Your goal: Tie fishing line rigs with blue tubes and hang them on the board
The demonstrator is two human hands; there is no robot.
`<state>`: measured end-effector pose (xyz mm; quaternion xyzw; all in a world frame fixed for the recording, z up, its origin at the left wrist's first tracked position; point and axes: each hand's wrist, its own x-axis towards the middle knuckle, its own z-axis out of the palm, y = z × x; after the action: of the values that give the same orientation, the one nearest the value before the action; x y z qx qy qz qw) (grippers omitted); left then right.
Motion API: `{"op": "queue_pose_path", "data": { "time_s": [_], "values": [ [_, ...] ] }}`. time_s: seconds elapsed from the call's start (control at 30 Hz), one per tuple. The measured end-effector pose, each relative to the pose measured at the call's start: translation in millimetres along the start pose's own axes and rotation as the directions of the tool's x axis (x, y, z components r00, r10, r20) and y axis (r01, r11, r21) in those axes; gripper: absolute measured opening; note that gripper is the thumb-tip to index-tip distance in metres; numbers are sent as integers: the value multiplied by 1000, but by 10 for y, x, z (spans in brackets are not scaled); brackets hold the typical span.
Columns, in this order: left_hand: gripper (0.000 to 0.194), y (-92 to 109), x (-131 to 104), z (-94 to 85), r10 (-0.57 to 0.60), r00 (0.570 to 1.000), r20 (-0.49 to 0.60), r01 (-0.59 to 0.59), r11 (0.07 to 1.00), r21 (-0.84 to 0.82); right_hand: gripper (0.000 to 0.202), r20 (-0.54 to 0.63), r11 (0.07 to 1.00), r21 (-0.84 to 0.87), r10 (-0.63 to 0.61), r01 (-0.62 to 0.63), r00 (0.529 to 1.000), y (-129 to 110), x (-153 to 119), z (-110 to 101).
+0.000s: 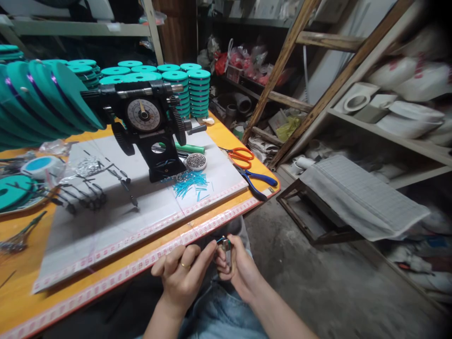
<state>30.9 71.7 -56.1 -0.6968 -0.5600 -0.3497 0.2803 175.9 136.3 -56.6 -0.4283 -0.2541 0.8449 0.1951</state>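
Observation:
Over my lap, just off the table's front edge, my left hand (183, 270) pinches a thin blue piece (220, 239) between thumb and forefinger; a ring is on one finger. My right hand (237, 266) is wrapped round a small metal tool (226, 247) whose top meets the blue piece. Part of that tool is hidden by the fingers. On the white board (141, 230) lie a pile of short blue tubes (190, 183) and a round dish of small metal beads (196, 161). A black winding machine (151, 127) with a dial carries several teal discs (45, 101).
Orange scissors (240, 157) and blue-handled pliers (259, 181) lie at the table's right corner. Stacks of teal spools (199, 94) stand behind the machine. Dark wire pieces (88, 193) lie at the left. A wooden ladder (282, 70) and a cloth-covered stool (363, 193) are on the right.

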Motion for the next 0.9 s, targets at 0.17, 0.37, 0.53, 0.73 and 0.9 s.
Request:
{"op": "queue_pose_path", "data": {
  "time_s": [0.17, 0.37, 0.53, 0.73, 0.9],
  "values": [
    [24, 65, 131, -94, -47, 999, 10, 48, 997, -67, 64, -68, 951, -201, -251, 234, 966, -17, -195, -3],
    [21, 202, 233, -412, -429, 903, 8, 400, 835, -379, 52, -26, 475, -640, -799, 603, 601, -618, -415, 58],
    [17, 199, 183, -698, -713, 697, 71, 608, 535, -587, 39, 320, -236, -935, -884, 264, 342, -1358, -1, 213],
    [5, 78, -1, -875, -914, 381, 138, 640, 153, -753, 33, 414, -339, -871, -896, 356, 161, -1177, 19, 588],
    [20, 12, -49, -992, -943, 208, 259, 596, -88, -798, 23, 545, 69, -539, -731, 839, 410, -370, -440, 991]
  ]
}}
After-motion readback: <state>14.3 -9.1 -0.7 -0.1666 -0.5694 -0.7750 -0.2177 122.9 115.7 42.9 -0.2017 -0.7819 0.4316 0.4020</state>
